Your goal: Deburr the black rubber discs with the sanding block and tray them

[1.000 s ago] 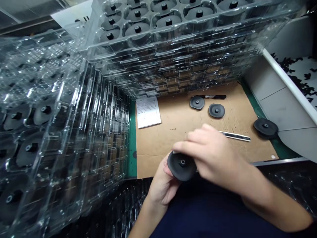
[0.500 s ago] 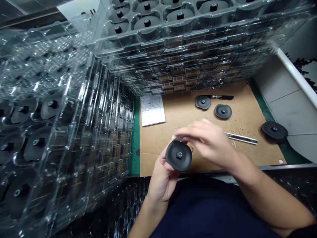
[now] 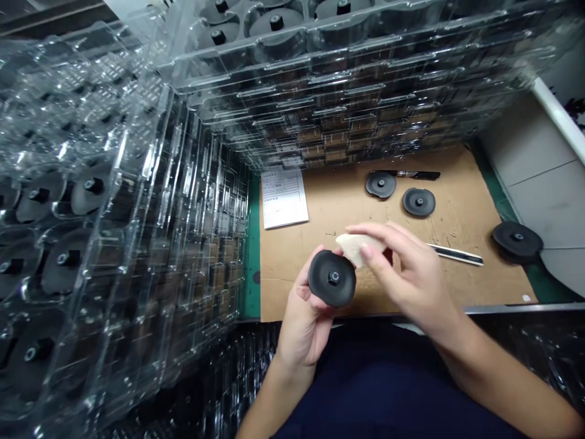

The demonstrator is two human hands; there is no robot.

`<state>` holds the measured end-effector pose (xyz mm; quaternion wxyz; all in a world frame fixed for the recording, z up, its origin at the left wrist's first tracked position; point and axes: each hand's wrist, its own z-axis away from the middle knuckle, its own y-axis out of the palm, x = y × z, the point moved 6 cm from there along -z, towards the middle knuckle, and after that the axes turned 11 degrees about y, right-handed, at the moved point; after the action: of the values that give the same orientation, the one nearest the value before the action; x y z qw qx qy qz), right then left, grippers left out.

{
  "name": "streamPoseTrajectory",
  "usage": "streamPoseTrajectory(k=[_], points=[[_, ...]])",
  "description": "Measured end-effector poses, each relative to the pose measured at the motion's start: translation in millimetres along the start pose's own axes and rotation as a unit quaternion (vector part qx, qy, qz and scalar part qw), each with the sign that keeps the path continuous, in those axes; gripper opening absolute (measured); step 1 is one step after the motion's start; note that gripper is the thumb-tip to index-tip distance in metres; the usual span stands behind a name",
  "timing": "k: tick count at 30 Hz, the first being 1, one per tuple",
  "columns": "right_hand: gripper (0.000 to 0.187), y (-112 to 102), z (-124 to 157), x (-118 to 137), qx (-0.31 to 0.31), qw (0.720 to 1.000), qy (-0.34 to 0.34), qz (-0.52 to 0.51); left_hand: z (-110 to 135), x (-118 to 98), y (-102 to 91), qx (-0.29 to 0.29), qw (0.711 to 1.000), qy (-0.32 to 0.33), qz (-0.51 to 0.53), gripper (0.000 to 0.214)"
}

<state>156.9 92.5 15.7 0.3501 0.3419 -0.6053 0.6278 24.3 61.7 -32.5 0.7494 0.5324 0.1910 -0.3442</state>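
Note:
My left hand [image 3: 304, 317] is closed around the underside of a black rounded disc [image 3: 333, 292], which has a short stub with a metal centre facing up. Pinched between the thumb and fingers of my right hand [image 3: 411, 268] is a cream-white pad [image 3: 356, 247], soft-looking like a sponge or folded cloth. The pad is at the disc's upper right edge; whether it touches the rim I cannot tell. Both hands are above a brown cardboard sheet [image 3: 292, 274]. Two similar discs, a nearer one [image 3: 419, 202] and a farther one [image 3: 380, 184], lie on the cardboard beyond my right hand.
Stacked clear plastic trays [image 3: 320, 91] holding black discs form a wall at the back, and more trays [image 3: 150, 244] stand at the left. A printed paper [image 3: 286, 201], a black marker [image 3: 418, 175], a white-and-black strip tool [image 3: 457, 254] and another disc [image 3: 516, 239] lie around.
My right hand has turned and drawn back slightly from the disc's top edge, so the cream-white pad now shows plainly. My left hand still holds the disc, in nearly the same place.

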Motion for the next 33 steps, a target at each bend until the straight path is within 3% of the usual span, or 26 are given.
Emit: streamPoseTrajectory(k=[3, 7, 11, 13, 15, 17, 19, 21, 23, 28, 33], points=[[0.026, -3, 7, 47, 0.035, 0.990, -0.134, -0.021, -1, -3, 3.2, 0.003, 1.000, 0.001, -0.007, 0.044], [0.021, 12, 8, 56, 0.145, 0.979, -0.144, -0.009, -2, -5, 1.5, -0.017, 1.000, 0.017, -0.016, 0.050], [0.023, 7, 3, 55, 0.029, 0.986, -0.162, 0.006, 1, -4, 4.0, -0.012, 0.999, 0.018, -0.037, 0.039], [0.024, 6, 10, 53, 0.046, 0.982, -0.183, -0.015, 1, -5, 5.3, 0.009, 0.999, 0.018, -0.037, 0.049], [0.024, 5, 19, 44, 0.106, 0.977, -0.180, -0.037, -1, -6, 4.5, 0.022, 0.999, 0.013, -0.029, 0.060], [0.023, -3, 23, 26, 0.123, 0.982, -0.136, -0.043, -2, -5, 3.6, 0.027, 1.000, 0.004, -0.011, 0.061], [0.023, -13, 23, 3, 0.089, 0.992, -0.071, -0.051, -4, -3, 4.0, 0.026, 1.000, -0.002, 0.012, 0.058], [0.022, -20, 20, -23, 0.018, 0.997, -0.006, -0.072, -2, 1, 6.3, 0.029, 0.999, -0.009, 0.038, 0.056], [0.022, -14, 17, -45, -0.027, 0.996, 0.036, -0.072, 2, 6, 7.8, 0.031, 0.997, -0.022, 0.061, 0.056], [0.019, 36, 8, -73, 0.058, 0.998, 0.011, 0.007, 15, 16, 4.0, 0.022, 0.994, -0.060, 0.092, 0.067], [0.024, 34, 13, -78, 0.038, 0.999, 0.014, 0.006, 23, 17, 9.8, 0.067, 0.983, -0.085, 0.148, 0.066]])
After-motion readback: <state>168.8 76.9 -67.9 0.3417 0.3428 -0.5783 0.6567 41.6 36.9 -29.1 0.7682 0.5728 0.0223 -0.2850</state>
